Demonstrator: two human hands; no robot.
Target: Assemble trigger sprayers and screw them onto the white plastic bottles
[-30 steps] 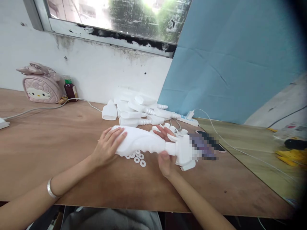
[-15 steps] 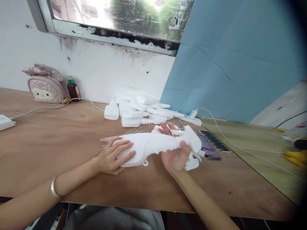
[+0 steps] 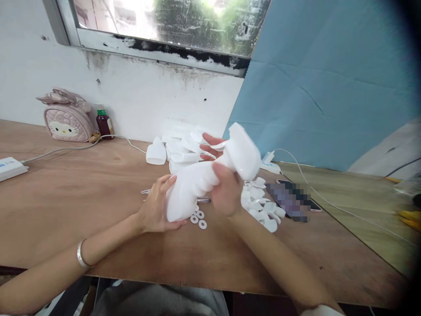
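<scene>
A white spray bottle (image 3: 189,186) with a ribbed neck is held tilted above the table, its trigger spray head (image 3: 245,153) pointing up and to the right. My left hand (image 3: 158,204) wraps around the wide bottom end. Around the neck, just below the head, my right hand (image 3: 226,188) is closed, its thumb in front and its other fingers raised behind the trigger. White ring washers (image 3: 202,224) lie on the table under the bottle. Several loose white sprayer parts (image 3: 263,204) are heaped beyond my right wrist. Thin white tubes (image 3: 145,192) show partly behind my left hand.
More white bottles (image 3: 156,152) are piled against the wall. Two phones (image 3: 286,202) lie at the right, near a power strip (image 3: 271,166) and its cable. A pink bag (image 3: 67,123) and a dark bottle (image 3: 104,124) stand at the back left. Another power strip (image 3: 11,169) is at the left edge.
Both hands have lifted and tilted the spray bottle, so its head is higher. The washers and the heap of sprayer parts now show more fully.
</scene>
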